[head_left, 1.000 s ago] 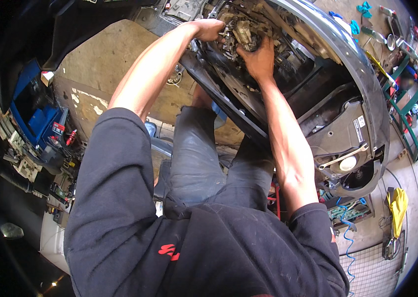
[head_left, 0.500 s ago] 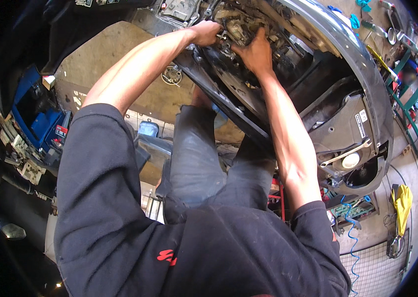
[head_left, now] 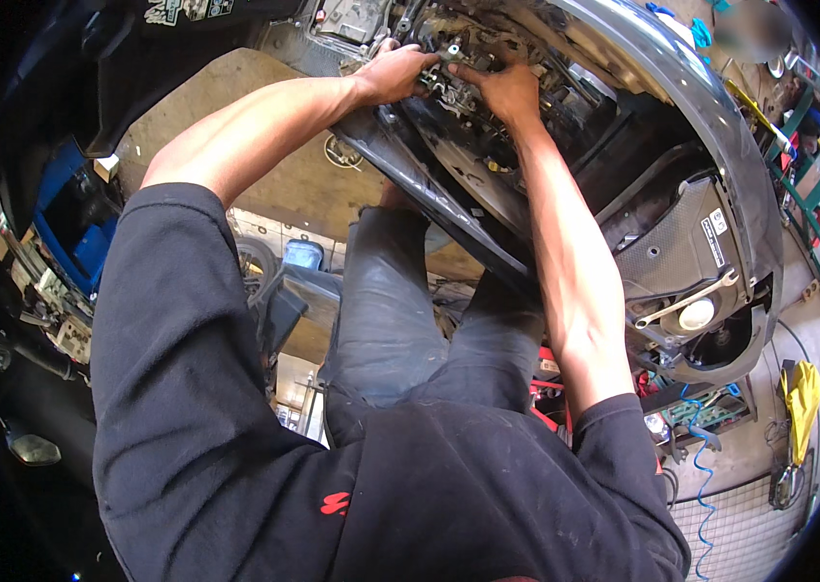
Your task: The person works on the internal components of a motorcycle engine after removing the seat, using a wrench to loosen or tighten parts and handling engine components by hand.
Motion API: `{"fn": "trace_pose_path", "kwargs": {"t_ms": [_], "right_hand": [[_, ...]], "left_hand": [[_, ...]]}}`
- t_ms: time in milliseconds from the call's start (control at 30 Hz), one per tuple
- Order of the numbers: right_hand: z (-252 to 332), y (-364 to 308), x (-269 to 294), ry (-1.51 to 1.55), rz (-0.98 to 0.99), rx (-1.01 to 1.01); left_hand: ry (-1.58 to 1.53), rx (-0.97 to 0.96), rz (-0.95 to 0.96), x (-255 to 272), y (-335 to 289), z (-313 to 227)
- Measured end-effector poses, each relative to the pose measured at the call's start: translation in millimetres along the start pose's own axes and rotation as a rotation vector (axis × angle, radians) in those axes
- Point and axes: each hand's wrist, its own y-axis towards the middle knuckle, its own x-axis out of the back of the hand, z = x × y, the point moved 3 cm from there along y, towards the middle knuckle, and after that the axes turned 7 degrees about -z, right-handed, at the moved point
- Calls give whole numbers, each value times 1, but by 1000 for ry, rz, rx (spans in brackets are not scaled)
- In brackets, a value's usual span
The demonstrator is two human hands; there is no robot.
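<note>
Both arms reach forward into the opened engine bay of a dark vehicle. My left hand (head_left: 397,75) has its fingers curled at a small dirty metal part (head_left: 453,60) with several fittings on it. From the other side, my right hand (head_left: 511,93) grips the same part, its thumb pressed along the near side. The fingertips of both hands are partly hidden, and the part is too small to name exactly. Grimy metal engine pieces and hoses lie around and behind it.
A combination wrench (head_left: 687,300) lies on the black engine cover (head_left: 672,242), beside a white round cap (head_left: 696,314). The grey body panel (head_left: 711,116) curves along the right. A yellow cloth (head_left: 800,403) and a coiled blue hose (head_left: 704,485) are at the lower right.
My hands have come closer together around the metal part, which now shows between them. The right thumb has swung from pointing up to lying toward the left hand.
</note>
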Motion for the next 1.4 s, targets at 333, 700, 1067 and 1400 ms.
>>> {"fn": "trace_pose_path", "kwargs": {"t_ms": [333,700,1067,1400], "right_hand": [[-16,8,-9,0,-35,-158],[-30,18,-14,-66,10,-160],[-29,16,-12,44,-18,-73],[-37,25,-19,23,6,-128]], "left_hand": [[173,-75,37,5,15,-6],[218,-118,80,9,19,-12],[219,-111,110,10,21,-13],[271,-144,81,10,22,-12]]}}
